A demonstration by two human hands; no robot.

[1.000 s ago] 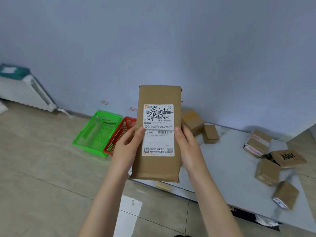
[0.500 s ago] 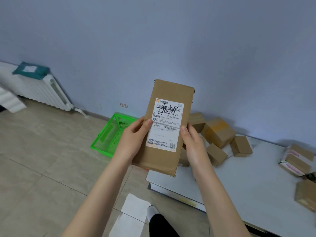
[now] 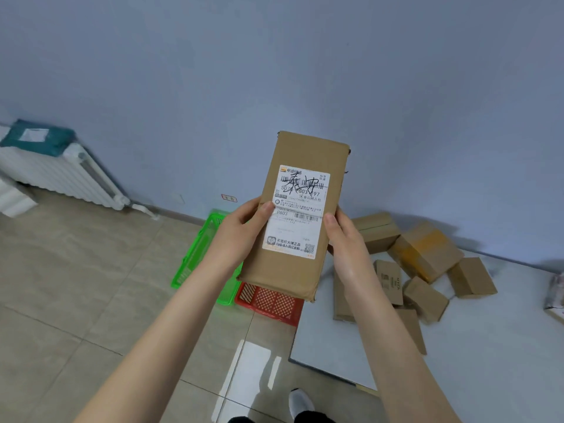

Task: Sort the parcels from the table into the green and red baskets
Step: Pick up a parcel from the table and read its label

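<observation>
Parcel [image 3: 297, 215] sits at frame centre, gripped by left hand [image 3: 241, 230] and right hand [image 3: 345, 239]; read its label first, then lower it gently into the correct basket.

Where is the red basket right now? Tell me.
In the head view the red basket sits on the floor just below centre, right of the green basket and by the table's left edge, partly hidden behind the held parcel.

One basket [image 3: 195, 254] lies beside the other basket [image 3: 271, 303], left of the table [image 3: 488, 346] bearing parcels [image 3: 427, 251].
</observation>
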